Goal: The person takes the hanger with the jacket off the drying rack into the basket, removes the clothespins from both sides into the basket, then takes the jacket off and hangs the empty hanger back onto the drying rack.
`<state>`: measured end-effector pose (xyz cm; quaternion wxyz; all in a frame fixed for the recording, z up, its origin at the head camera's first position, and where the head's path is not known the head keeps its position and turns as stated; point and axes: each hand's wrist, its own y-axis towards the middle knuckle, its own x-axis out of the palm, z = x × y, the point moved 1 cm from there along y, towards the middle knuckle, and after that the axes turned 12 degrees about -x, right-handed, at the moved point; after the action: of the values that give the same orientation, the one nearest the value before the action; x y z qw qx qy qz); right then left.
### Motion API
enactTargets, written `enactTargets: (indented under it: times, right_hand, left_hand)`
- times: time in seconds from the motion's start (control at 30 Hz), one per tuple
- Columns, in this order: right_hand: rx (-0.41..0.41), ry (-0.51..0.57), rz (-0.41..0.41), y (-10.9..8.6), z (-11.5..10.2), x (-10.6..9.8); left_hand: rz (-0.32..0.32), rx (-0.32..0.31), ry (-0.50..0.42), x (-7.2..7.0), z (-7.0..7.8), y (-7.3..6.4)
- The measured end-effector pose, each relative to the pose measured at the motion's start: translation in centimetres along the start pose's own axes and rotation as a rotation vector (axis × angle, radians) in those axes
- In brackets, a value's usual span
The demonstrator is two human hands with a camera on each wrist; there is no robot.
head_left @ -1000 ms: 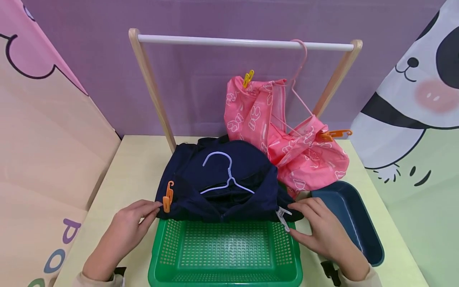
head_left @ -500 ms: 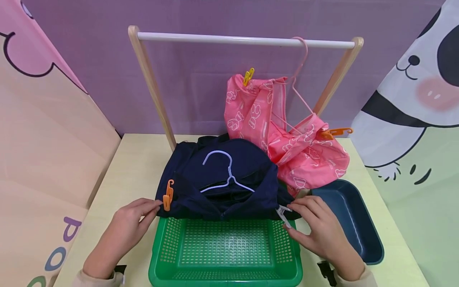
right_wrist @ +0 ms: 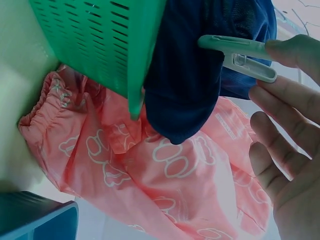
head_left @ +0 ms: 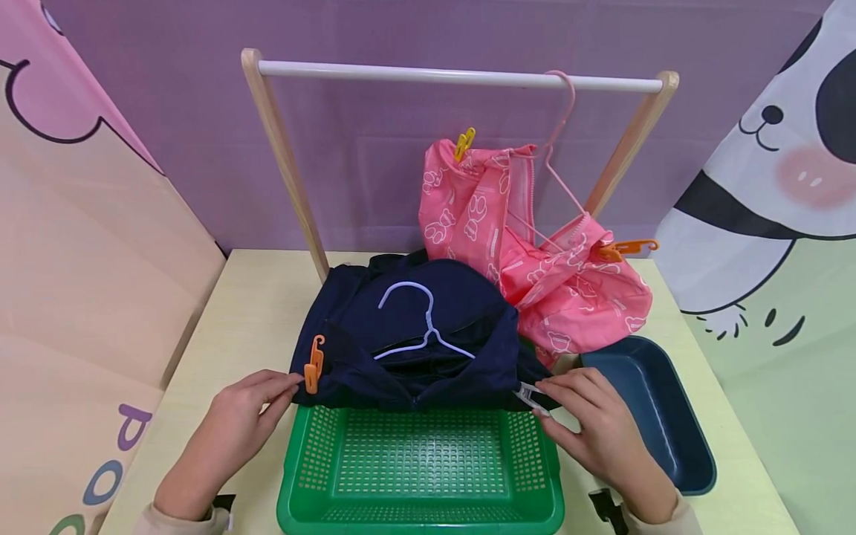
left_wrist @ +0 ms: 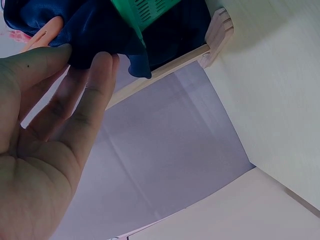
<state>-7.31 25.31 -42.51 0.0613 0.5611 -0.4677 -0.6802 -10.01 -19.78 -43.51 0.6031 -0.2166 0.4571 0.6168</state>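
A navy jacket (head_left: 441, 290) lies with its collar side toward me, over the back of a green basket (head_left: 421, 513). The lavender hanger (head_left: 429, 327) sits in its neck opening, hook lying on the cloth. An orange clothespin (head_left: 312, 365) is on the jacket's left shoulder. Beside it my left hand (head_left: 244, 416) pinches the navy cloth between thumb and fingers. At the right shoulder, my right hand (head_left: 598, 423) pinches the handles of a white clothespin (right_wrist: 245, 50) between thumb and index finger, its nose on the cloth. The other right fingers are loosely bent.
Behind stands a rack with a white rail (head_left: 428, 73) and wooden legs. A pink garment (head_left: 568, 290) hangs there on a pink hanger (head_left: 562, 111), with a yellow clothespin (head_left: 464, 143) and another orange clothespin (head_left: 625, 250). A dark blue tray (head_left: 658, 409) stands at right.
My right thumb has moved up toward the fingers, swinging the white clothespin's lower handle upward. The left hand and the jacket stay nearly where they were.
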Motion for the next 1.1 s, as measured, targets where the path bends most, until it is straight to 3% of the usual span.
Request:
enactTargets:
  times: [0.77,1.1]
  right_hand:
    - [0.000,0.011,0.026,0.1,-0.2,-1.1]
    - [0.101,0.042,-0.008,-0.6,-0.2,-3.3]
  left_hand:
    - [0.003,-0.002,0.000,0.1,0.1,0.0]
    - [-0.023,-0.028,-0.003,0.0,0.0,0.0]
